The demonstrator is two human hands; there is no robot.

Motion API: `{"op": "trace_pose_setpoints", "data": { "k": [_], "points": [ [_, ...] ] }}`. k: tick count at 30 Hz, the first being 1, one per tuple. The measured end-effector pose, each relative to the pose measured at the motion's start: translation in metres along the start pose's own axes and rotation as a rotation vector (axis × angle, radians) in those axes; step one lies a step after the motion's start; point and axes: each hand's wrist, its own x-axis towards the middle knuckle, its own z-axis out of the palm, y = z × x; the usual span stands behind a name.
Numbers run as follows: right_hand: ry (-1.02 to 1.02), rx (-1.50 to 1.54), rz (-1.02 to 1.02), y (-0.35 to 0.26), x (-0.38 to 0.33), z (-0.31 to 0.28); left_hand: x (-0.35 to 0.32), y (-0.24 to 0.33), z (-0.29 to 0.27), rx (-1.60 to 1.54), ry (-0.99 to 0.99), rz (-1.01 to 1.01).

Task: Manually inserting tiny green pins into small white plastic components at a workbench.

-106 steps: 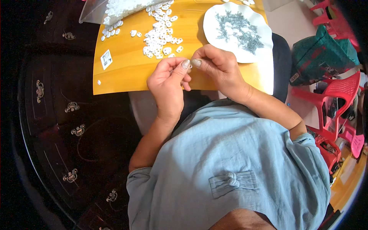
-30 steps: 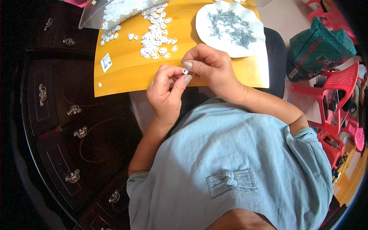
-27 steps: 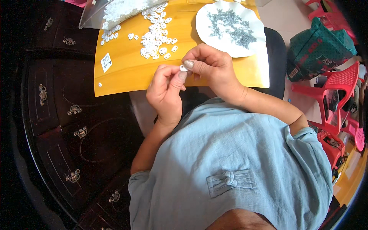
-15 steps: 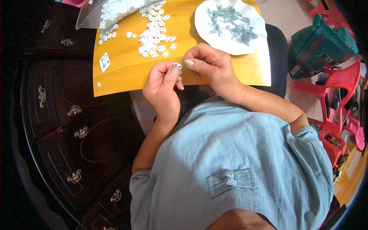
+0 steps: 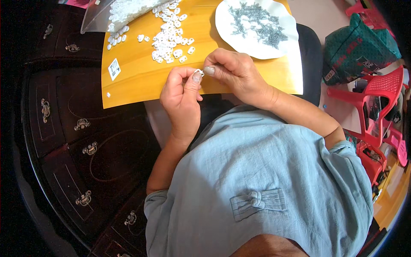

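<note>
Pinched in the fingers (image 5: 196,77) of the left hand (image 5: 182,92), a small white piece (image 5: 199,72) is above the bench (image 5: 141,83), close to its near edge; just beside it, the right hand (image 5: 239,76) has thumb and fingers drawn together, though we cannot tell whether they grip anything; farther back we see a spread of white pieces (image 5: 168,43); a wavy-rimmed plate (image 5: 223,25) of grey slivers (image 5: 259,26) occupies the right edge; toward the far left, we find a clear container (image 5: 96,19) holding more white pieces.
</note>
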Motion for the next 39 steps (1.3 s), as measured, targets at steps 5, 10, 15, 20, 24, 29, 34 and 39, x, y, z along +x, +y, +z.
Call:
{"op": "trace_pose_setpoints", "data": {
  "k": [5, 10, 15, 20, 24, 29, 34, 39],
  "points": [
    [-0.009, 0.024, -0.002, 0.004, 0.000, 0.000, 0.001, 0.001, -0.001, 0.041, -0.009, -0.007],
    [-0.048, 0.158, 0.105, 0.008, -0.001, -0.001, 0.000, 0.001, -0.001, 0.060, -0.012, -0.023],
    [-0.059, 0.298, 0.195, 0.011, -0.001, -0.003, 0.001, 0.003, -0.001, -0.064, -0.007, -0.116],
    [-0.074, 0.239, 0.157, 0.013, -0.001, -0.003, 0.001, 0.000, -0.002, -0.080, 0.001, -0.109],
    [-0.082, 0.151, 0.100, 0.010, 0.000, -0.004, 0.001, 0.002, -0.001, -0.064, -0.005, -0.100],
    [-0.067, 0.069, 0.046, 0.009, 0.001, -0.004, 0.001, 0.002, -0.002, -0.013, -0.007, -0.093],
    [-0.082, 0.004, 0.034, 0.006, 0.001, -0.006, 0.001, 0.001, -0.003, 0.003, -0.003, -0.098],
    [-0.069, -0.066, -0.060, 0.008, 0.002, -0.006, 0.001, 0.002, -0.002, 0.031, -0.025, -0.091]
  ]
}}
